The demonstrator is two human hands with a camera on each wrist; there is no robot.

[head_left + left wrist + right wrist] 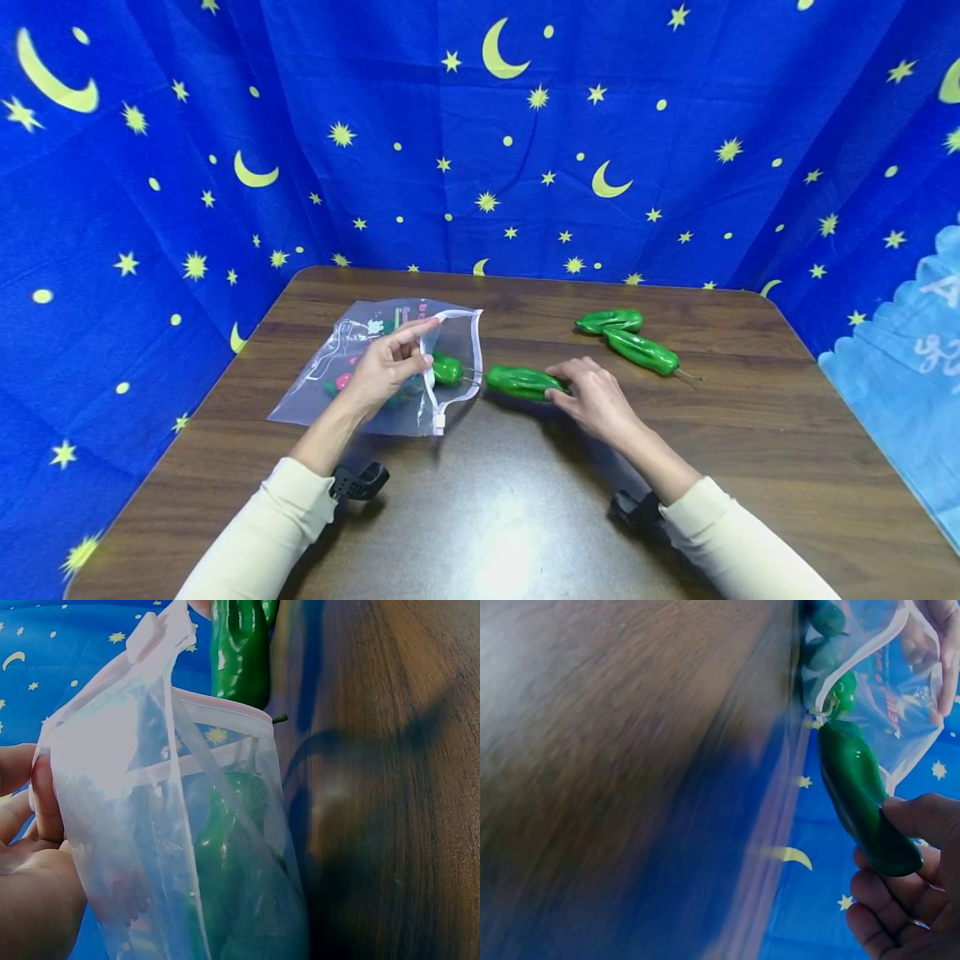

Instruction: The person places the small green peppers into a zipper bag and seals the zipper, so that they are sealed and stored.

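My left hand (pixel 384 367) pinches the upper edge of a clear zip bag (pixel 315 392), holding its mouth open toward the right. Inside the bag lies a green pepper (pixel 448 369), its stem pointing out at the opening; more green shapes show blurrily through the plastic. With thumb and fingers, my right hand (pixel 596 398) grips another green pepper (pixel 525 382) by its right end. That pepper's other end is just outside the bag's mouth, as the right wrist view also shows with the held pepper (pixel 855 787) close to the white zip edge.
Two more green peppers (pixel 611 322) (pixel 641 351) lie touching on the wooden table (pixel 735 417), behind and right of my right hand. A white slider (pixel 439 422) sits at the bag's near corner. A blue star-and-moon cloth (pixel 525 167) hangs behind the table.
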